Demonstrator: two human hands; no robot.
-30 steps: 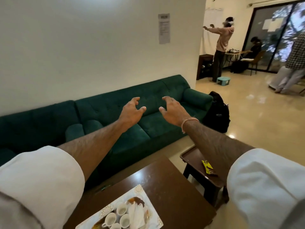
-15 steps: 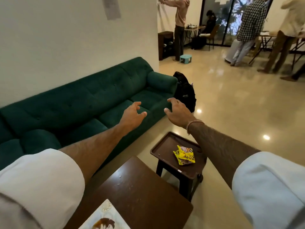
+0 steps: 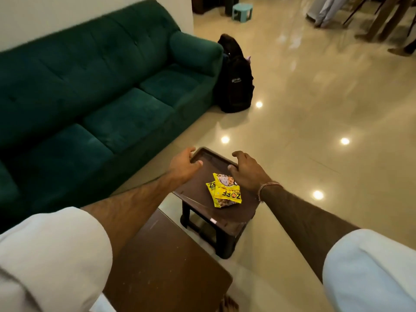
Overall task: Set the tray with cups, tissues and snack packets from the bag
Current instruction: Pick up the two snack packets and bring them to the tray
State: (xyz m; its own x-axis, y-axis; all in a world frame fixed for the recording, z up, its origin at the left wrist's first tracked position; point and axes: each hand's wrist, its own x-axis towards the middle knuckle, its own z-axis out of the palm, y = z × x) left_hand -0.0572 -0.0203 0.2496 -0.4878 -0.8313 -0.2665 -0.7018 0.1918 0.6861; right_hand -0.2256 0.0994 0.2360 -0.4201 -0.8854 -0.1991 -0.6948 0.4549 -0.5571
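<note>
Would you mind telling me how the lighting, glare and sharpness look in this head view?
Head view: dim, warm indoor light; round ceiling-light reflections glare off the glossy floor; wide-angle bending curves the green sofa at the edges; slight motion blur softens the far top, while the yellow snack packets on the small stool stay readable; the right hand is darker, in shade.

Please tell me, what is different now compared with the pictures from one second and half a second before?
Both open hands came down from in front of the sofa to over the small stool; the right hand now hovers by the yellow snack packets, the left hand over the far corner. Nothing is gripped. Packets and backpack stayed put.
</note>
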